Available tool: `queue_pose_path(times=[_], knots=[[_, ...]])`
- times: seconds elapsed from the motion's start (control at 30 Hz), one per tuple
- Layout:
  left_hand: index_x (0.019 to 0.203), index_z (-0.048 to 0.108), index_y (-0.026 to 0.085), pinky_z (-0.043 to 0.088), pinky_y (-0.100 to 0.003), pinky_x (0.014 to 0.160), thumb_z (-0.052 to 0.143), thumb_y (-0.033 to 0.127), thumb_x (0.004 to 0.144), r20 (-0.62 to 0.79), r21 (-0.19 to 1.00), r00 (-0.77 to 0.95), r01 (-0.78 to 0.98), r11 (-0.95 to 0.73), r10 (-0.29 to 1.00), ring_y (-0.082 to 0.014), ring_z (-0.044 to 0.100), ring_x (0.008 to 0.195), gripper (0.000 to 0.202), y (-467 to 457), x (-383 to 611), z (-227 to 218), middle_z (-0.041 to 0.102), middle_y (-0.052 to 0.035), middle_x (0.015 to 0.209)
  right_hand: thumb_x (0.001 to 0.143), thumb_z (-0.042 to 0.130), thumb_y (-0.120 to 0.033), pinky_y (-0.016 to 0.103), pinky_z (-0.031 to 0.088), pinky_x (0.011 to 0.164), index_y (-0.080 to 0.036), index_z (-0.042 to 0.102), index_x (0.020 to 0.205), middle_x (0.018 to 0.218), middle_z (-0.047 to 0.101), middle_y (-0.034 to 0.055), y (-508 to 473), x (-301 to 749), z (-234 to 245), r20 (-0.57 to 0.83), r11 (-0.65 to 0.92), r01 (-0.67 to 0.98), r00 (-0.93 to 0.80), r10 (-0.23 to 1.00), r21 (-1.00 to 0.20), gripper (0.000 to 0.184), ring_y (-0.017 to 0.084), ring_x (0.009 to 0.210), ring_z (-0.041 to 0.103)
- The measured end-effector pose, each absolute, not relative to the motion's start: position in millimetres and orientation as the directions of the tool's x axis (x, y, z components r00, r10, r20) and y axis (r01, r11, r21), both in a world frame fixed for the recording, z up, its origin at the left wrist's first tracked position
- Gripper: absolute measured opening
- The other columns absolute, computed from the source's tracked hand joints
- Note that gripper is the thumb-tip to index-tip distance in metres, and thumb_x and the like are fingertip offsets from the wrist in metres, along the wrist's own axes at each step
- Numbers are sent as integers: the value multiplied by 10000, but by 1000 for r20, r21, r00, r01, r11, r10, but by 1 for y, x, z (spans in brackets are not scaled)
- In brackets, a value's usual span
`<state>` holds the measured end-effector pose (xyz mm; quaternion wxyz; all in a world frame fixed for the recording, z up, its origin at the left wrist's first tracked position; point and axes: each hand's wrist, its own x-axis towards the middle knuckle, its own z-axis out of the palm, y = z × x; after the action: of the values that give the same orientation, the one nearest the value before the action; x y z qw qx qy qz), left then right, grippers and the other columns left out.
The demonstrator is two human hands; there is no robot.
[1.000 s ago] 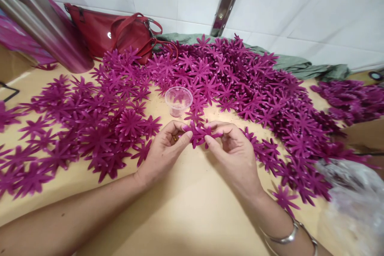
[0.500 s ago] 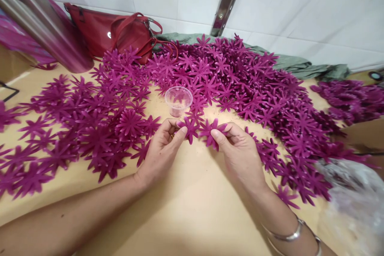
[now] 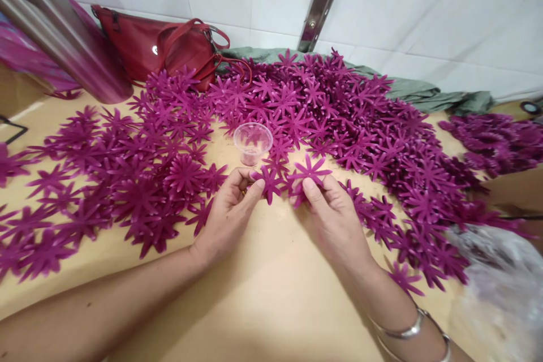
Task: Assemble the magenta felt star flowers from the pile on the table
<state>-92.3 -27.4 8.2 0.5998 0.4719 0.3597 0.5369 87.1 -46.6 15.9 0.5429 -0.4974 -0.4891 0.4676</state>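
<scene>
My left hand [image 3: 231, 209] pinches a small purple flower-shaped cutout [image 3: 268, 181] between thumb and fingers. My right hand [image 3: 335, 215] pinches a second purple flower cutout [image 3: 311, 169], tilted up so its petals face me. The two flowers sit side by side just above the tan tabletop [image 3: 263, 283], slightly apart. A small clear plastic cup [image 3: 253, 142] stands just beyond both hands.
Several purple flower cutouts lie spread at the left [image 3: 127, 181] and heaped at the back and right [image 3: 360, 124]. A red handbag [image 3: 165, 48], a metal cylinder [image 3: 68, 39], a green cloth [image 3: 424, 93] and a clear plastic bag [image 3: 500, 288] border the table.
The flowers were held together one second ago; my hands have drawn them apart, and my right hand has turned its flower upright.
</scene>
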Motion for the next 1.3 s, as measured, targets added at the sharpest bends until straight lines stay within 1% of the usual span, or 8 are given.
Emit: queue_pose_path(times=[0.17,0.3,0.47,0.6,0.9,1.07,1.2,1.3], knots=[[1248,460,285,503,-288,799,666,275,984,107,947,112,-314,-67,988,-142,600,827,335,-29,-90,8,615,23,922,941,753,-393,248,471,682,-264,741,1000,852,681,-25,-42,88,12,29,42,-98,126,992,-994,142,121,717,550],[1054,617,236,492,-291,801,633,268,996,186,970,159,-187,-156,970,-155,594,841,68,-29,-91,9,645,-15,930,953,725,-376,250,479,663,-246,758,1008,842,690,-11,-44,89,19,30,32,-24,65,997,-999,145,131,736,578],[1063,733,204,485,-366,1032,569,396,1037,113,980,207,-186,-75,972,-231,637,1103,254,-28,-96,11,713,-92,1131,974,668,-323,264,504,648,-201,743,969,839,704,15,-52,83,30,12,31,160,-119,993,-987,144,138,726,602],[991,754,197,519,-335,926,754,380,917,113,984,206,-156,-81,972,-222,652,1004,197,-29,-95,12,708,-71,1039,982,654,-328,267,514,653,-197,727,944,818,691,13,-54,81,28,7,35,203,-138,990,-979,154,141,738,617],[951,673,202,470,-252,884,662,349,997,74,958,58,-282,-55,996,-145,564,901,155,-25,-93,4,646,-10,935,874,818,-287,272,555,826,-280,706,1131,1027,726,5,-47,86,24,-73,-97,-218,-118,990,-971,280,150,929,680],[944,668,212,455,-226,809,673,354,1000,73,945,27,-323,-60,997,-129,526,841,152,-24,-94,-2,596,9,890,972,680,-344,305,577,864,-270,745,1082,1119,738,26,-41,88,26,-131,-144,-510,-61,989,-848,148,169,973,688],[950,669,208,461,-226,802,679,350,998,76,935,26,-348,-62,997,-130,527,840,151,-23,-94,-3,595,3,895,960,664,-545,350,594,850,-260,741,1061,1096,754,48,-41,87,29,-166,-169,-521,-53,985,-837,313,198,940,705],[936,666,206,471,-234,817,674,366,999,78,939,29,-339,-63,997,-136,536,847,171,-24,-94,-3,604,-3,903,818,858,-417,320,576,859,-270,729,1065,997,758,16,-43,86,29,-143,-139,-381,-16,990,-914,315,173,877,697]])
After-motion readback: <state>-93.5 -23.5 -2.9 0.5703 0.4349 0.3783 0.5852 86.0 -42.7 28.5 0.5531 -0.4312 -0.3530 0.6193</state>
